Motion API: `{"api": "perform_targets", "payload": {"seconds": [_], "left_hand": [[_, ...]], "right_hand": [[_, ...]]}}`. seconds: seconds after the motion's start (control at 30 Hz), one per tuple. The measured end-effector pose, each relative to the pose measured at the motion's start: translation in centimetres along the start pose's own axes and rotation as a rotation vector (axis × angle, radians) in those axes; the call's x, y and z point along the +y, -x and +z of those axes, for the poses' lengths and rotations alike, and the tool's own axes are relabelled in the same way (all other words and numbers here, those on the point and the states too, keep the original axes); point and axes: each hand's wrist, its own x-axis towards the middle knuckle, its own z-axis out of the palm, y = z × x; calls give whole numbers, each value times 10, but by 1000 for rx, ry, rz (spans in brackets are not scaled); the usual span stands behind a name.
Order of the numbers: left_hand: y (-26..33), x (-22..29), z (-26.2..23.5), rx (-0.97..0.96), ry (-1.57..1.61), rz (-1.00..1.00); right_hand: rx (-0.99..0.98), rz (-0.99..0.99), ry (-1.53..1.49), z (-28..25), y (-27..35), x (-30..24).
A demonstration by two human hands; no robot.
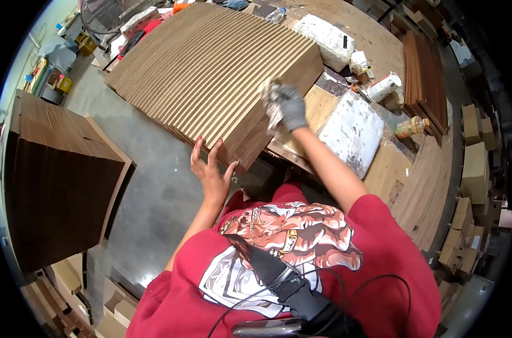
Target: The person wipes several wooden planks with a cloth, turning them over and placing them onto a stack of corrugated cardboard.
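Wooden ribbed panel (211, 73) lies on the tabletop (388, 163), its long axis running from about 11 o'clock down to 5 o'clock, the ribs going the same way. Left hand (210, 169) is bare and open, fingers spread, touching the panel's near corner, which sits at its 1 o'clock. Right hand (290, 107), in a grey glove, grips a pale cloth (271, 98) against the panel's right end, forearm stretched forward
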Motion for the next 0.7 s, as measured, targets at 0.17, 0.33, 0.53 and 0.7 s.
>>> {"api": "perform_targets", "payload": {"seconds": [0.17, 0.33, 0.53, 0.7], "left_hand": [[-6, 5, -3, -23, -21, 2], [-13, 20, -6, -89, -214, -79], [-9, 21, 4, -40, -239, -116], [-18, 24, 8, -53, -215, -60]], "right_hand": [[74, -53, 320, -73, -131, -2], [-3, 132, -143, -24, -87, -5], [-96, 232, -225, -27, -98, -26], [-132, -145, 803, -159, -262, 2]]}}
